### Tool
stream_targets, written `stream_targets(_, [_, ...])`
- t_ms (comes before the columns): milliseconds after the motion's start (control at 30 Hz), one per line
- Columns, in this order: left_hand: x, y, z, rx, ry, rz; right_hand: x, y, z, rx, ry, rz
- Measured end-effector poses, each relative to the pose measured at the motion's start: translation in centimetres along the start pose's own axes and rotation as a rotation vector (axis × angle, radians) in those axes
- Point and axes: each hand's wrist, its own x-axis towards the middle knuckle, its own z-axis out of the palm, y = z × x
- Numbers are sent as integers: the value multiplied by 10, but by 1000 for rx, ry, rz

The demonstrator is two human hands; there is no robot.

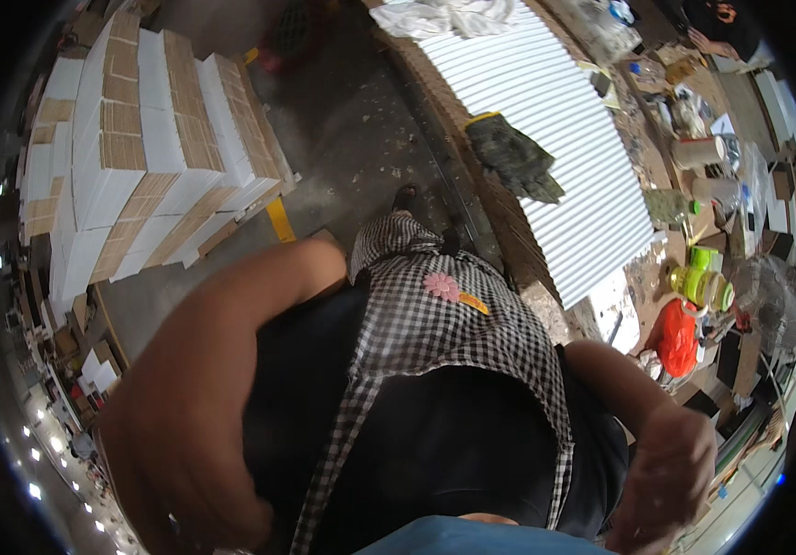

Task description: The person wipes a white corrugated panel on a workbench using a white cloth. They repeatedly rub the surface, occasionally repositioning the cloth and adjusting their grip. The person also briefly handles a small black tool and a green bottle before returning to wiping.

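Note:
Both my arms are bent, with the hands raised close to the lower edge of the head view. My left hand [208, 504] is at the lower left, smeared by motion; its fingers do not show clearly. On the right, my right hand [671, 472] is raised beside my shoulder, also blurred, and whether it holds anything is hidden. Between them hangs a black-and-white checked apron [416, 319] with a pink flower patch [442, 286], worn over a black top [435, 444]. Blue cloth [463, 536] shows at the bottom edge.
Tall stacks of white and brown cardboard [162, 139] stand at left. To the right, a dark camouflage cloth [514, 155] lies on white corrugated sheets [592, 199]. Beyond are bottles [702, 282], a red plastic bag [676, 338], a fan [773, 305] and another person's hand [715, 44].

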Motion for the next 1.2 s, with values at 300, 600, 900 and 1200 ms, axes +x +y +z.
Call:
stream_targets(300, [-160, 71, -59, 250, 725, -301, -97, 111, 66, -132, 77, 1063])
stream_targets(600, [-249, -44, -168, 259, 883, -1032, -131, 169, 139, -477, -366, 1492])
stream_targets(900, [-275, -197, -147, 650, -667, -1044, -184, 132, 175, -960, 38, 1669])
stream_targets(1200, [-304, -261, -171, 368, -814, -871, -176, 102, 214, -1083, 429, 1662])
